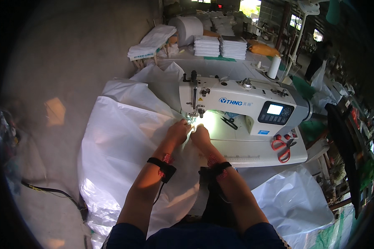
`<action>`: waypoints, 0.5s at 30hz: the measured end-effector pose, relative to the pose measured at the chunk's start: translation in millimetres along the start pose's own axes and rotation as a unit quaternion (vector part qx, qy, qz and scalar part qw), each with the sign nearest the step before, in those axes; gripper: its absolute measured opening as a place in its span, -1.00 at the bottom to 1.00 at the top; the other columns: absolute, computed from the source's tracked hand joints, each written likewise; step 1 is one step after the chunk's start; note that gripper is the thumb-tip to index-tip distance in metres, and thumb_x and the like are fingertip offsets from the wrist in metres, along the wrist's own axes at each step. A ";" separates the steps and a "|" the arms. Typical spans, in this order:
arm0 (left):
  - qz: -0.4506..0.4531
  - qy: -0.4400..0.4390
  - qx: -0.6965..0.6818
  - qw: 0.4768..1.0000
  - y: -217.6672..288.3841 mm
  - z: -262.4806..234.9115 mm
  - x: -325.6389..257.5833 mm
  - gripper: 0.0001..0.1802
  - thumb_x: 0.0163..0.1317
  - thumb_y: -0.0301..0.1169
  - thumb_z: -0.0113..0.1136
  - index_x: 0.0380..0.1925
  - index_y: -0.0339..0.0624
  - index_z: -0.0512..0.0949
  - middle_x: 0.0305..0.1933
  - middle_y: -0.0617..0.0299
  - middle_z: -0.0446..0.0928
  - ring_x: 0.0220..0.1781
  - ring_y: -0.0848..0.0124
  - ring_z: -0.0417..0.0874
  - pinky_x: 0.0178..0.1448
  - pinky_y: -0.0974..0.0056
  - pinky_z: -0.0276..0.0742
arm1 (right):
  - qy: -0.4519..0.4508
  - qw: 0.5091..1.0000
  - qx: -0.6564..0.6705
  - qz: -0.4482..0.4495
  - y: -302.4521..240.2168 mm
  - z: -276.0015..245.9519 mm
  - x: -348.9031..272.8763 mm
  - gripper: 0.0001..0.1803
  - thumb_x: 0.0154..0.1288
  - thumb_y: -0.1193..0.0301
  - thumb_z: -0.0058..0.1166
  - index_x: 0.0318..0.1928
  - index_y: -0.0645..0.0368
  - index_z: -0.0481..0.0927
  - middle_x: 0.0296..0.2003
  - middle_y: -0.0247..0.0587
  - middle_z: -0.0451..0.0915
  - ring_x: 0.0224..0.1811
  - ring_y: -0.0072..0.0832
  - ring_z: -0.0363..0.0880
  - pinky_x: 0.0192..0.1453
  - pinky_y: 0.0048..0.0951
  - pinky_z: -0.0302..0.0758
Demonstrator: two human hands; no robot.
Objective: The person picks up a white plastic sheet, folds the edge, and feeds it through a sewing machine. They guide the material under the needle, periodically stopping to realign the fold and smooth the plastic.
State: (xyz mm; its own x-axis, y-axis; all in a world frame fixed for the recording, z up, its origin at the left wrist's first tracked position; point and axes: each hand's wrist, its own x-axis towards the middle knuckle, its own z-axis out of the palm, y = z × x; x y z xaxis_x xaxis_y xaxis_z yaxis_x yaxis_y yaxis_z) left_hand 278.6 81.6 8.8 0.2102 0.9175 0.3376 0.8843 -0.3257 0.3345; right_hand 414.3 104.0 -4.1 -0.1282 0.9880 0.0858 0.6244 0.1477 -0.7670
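Note:
A large white woven-plastic sheet drapes over the left side of the sewing machine and hangs down toward the floor. Just in front of the lit needle area, my left hand is closed on the sheet's edge. Close beside it, my right hand is closed too, pinching the sheet at the edge of the bright lamp glow. The fingertips are partly lost in glare, and the material between them is hard to make out. Above both hands stands the presser foot.
Black thread snips and red-handled scissors lie on the machine table. A white thread cone stands behind the machine. Stacks of folded white sacks and a big white roll sit farther back. More white sheeting is at the lower right.

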 end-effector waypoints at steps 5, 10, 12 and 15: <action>-0.021 -0.015 0.124 0.992 8.0 6.5 -10.0 -0.77 0.24 -0.33 -0.02 -0.16 -0.03 0.56 -0.12 0.14 0.46 -0.04 0.15 0.52 -0.03 0.15 0.48 | 0.051 0.998 0.036 -0.026 -4.9 7.7 -8.8 -0.76 0.18 0.39 -0.09 -0.25 0.33 0.47 -0.32 0.21 0.58 -0.23 0.03 0.59 -0.15 -0.10 0.50; -0.056 0.041 -0.043 0.997 -0.6 4.9 -10.0 -0.76 0.22 -0.34 -0.03 -0.18 -0.03 0.58 -0.11 0.18 0.49 -0.08 0.17 0.54 -0.07 0.14 0.50 | -0.032 0.988 -0.137 -0.068 -15.5 -2.0 -20.7 -0.75 0.20 0.32 -0.10 -0.22 0.21 0.51 -0.35 0.07 0.60 -0.28 -0.01 0.58 -0.18 -0.10 0.50; -0.036 0.064 -0.033 0.997 6.3 0.6 -11.2 -0.76 0.22 -0.34 -0.03 -0.19 -0.04 0.58 -0.11 0.18 0.50 -0.09 0.18 0.55 -0.07 0.13 0.49 | -0.034 0.986 -0.148 -0.070 -20.4 -4.9 -26.0 -0.74 0.20 0.31 -0.10 -0.21 0.20 0.51 -0.35 0.08 0.60 -0.27 -0.02 0.59 -0.18 -0.09 0.50; -0.020 0.083 -0.010 0.996 14.3 0.4 -8.5 -0.77 0.21 -0.36 -0.02 -0.21 -0.05 0.59 -0.12 0.18 0.50 -0.10 0.18 0.55 -0.07 0.13 0.49 | -0.016 0.988 -0.146 -0.057 -15.6 -5.3 -24.4 -0.73 0.21 0.29 -0.09 -0.21 0.22 0.51 -0.35 0.09 0.60 -0.26 -0.03 0.59 -0.17 -0.08 0.50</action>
State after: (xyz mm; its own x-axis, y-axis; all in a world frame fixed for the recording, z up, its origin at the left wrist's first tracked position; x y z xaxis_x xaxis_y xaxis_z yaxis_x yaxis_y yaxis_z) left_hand 289.6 69.2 10.4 0.1013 0.8798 0.4644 0.8817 -0.2956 0.3678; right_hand 411.7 77.8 9.1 -0.2314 0.9631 0.1377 0.7990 0.2689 -0.5379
